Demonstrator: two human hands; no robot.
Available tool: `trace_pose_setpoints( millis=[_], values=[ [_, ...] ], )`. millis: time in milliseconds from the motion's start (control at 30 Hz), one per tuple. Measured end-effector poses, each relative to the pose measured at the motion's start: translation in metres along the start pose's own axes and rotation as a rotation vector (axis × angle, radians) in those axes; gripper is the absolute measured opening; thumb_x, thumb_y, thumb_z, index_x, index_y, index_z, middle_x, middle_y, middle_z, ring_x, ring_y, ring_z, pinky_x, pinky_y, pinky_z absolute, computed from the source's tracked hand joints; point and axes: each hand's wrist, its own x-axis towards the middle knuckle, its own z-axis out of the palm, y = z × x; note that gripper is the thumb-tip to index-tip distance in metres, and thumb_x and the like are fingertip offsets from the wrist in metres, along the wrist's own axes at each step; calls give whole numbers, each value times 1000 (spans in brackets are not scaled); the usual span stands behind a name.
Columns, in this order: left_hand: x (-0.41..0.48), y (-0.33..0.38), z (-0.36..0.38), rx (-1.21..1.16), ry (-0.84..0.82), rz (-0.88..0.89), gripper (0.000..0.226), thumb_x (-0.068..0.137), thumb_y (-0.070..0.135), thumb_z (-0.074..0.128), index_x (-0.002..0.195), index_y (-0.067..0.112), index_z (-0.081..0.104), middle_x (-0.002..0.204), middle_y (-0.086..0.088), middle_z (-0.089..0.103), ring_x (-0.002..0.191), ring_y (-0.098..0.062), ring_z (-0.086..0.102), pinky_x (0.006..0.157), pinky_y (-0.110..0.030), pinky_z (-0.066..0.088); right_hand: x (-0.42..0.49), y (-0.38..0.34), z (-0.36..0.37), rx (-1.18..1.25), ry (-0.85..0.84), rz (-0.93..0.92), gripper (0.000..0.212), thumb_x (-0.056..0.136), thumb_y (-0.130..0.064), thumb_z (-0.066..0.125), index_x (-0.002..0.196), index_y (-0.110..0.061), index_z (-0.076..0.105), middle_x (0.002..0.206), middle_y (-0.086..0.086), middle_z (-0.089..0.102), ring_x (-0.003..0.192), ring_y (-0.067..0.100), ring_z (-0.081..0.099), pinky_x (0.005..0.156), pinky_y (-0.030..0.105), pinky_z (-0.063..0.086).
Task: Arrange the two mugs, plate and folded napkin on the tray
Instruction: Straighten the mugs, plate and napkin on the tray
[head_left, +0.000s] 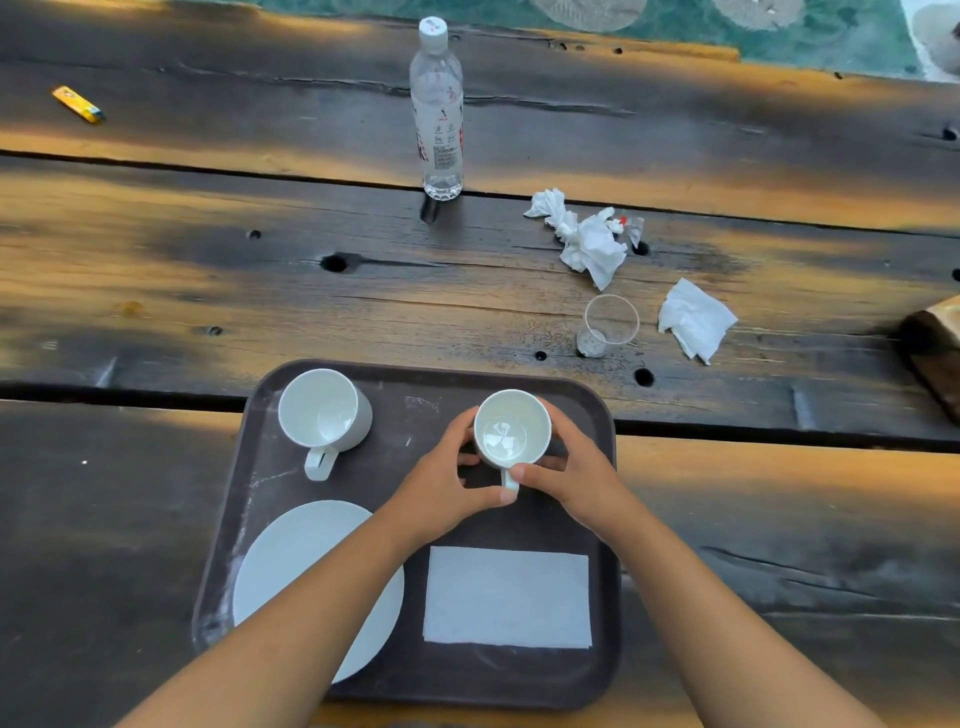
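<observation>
Hands cup the right mug (512, 427) from both sides on the far right part of the tray (602, 519); the left hand (447, 488) curls its grip round the left wall with the thumb at the handle, and the right hand (571, 467) closes round the right wall, thumb tip on the handle top. The left mug (323, 410) stands at the far left, handle toward the person; the plate (291, 561) lies near left, partly under the left forearm; the napkin (508, 596) lies flat, near right.

Risk, as I judge it: the left forearm hangs over the plate — a careless pull back could nudge it; a sleeve-low right wrist could ruffle the napkin; twisting the mug too hard could scrape it toward the tray's rim.

Beyond the tray the surface (156, 291) carries a bottle (437, 109), a glass (607, 325) and crumpled tissues (587, 239) — none blocks the tray.
</observation>
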Motion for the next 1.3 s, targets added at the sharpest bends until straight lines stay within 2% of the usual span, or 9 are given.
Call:
trace_pose_setpoints(
  millis=[167,333,467,567,667,767,933,1300],
  values=[
    [2,0,9,6,55,2,95,68,50,89,139,65,28,138,33,50,126,-3,54,92,-23,48,3,-1,-9,4,-39,-17,77,81,-14,82,145,-39,48,139,-16,59,130,6,55,108,35,49],
    [4,1,15,13,87,10,96,68,49,88,141,62,27,141,29,48,128,-2,52,99,-27,48,7,0,-16,10,-73,8,79,81,-17,82,145,-45,46,138,-21,58,123,0,60,108,35,50],
    [7,4,17,17,84,8,96,68,49,88,142,59,27,141,28,48,128,-4,53,101,-31,50,9,1,-21,-3,-76,-7,80,82,-16,81,147,-44,45,140,-22,57,127,-2,56,106,28,48],
    [9,6,18,27,82,12,94,68,51,88,138,65,26,135,38,46,125,1,53,95,-25,49,9,2,-24,-5,-69,-16,79,84,-10,81,148,-40,45,142,-18,56,128,0,56,108,31,48],
    [10,6,18,19,84,13,93,68,52,88,135,70,25,134,39,46,124,2,53,91,-20,47,9,1,-24,-15,-68,-23,78,85,-9,80,148,-40,45,143,-17,56,129,1,55,109,32,48],
    [9,6,18,21,82,15,92,68,52,87,132,72,25,133,40,46,124,3,52,88,-18,45,7,1,-22,-21,-64,-40,76,86,-8,79,147,-39,46,141,-19,57,130,0,54,105,26,48],
    [10,6,16,29,70,16,94,70,49,87,140,64,26,141,30,48,126,-1,53,95,-23,47,6,1,-21,-5,-58,-42,76,87,-6,78,148,-37,45,138,-22,58,129,-3,54,97,14,49],
    [13,7,9,22,4,8,93,70,48,89,140,63,29,139,32,50,126,-1,54,93,-23,47,0,5,-13,24,9,-19,78,86,-7,78,148,-39,43,140,-18,57,122,-6,58,95,16,51]
  ],
)
